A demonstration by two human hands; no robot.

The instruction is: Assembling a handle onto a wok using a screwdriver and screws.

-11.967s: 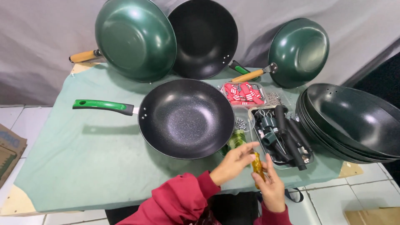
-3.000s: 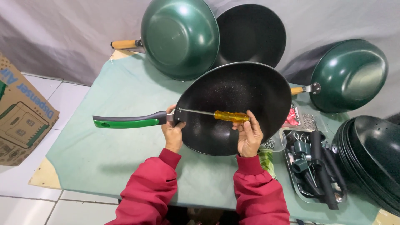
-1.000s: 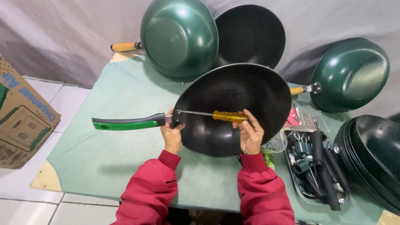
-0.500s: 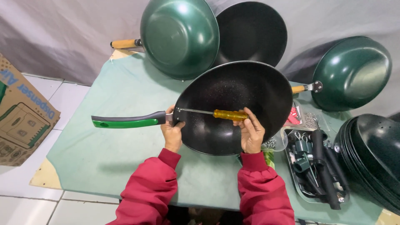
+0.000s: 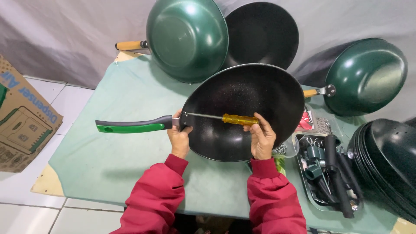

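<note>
The left hand (image 5: pixel 179 138) grips the black speckled wok (image 5: pixel 242 110) at its green handle (image 5: pixel 132 126). The right hand (image 5: pixel 261 138) grasps a yellow-handled screwdriver (image 5: pixel 239 119). A metal tray of dark handles (image 5: pixel 331 173) lies just right.

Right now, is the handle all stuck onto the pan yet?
Handle already sits against the black pan. In hand: right hand drives the yellow screwdriver at the joint, left hand steadies there. Left: more black handles wait in the tray beside stacked pans.

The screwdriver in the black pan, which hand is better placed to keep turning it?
Right, probably. The right hand already grips the yellow screwdriver handle, its tip at the pan's handle joint. The left hand is steadying the black pan where the green handle meets it.
</note>
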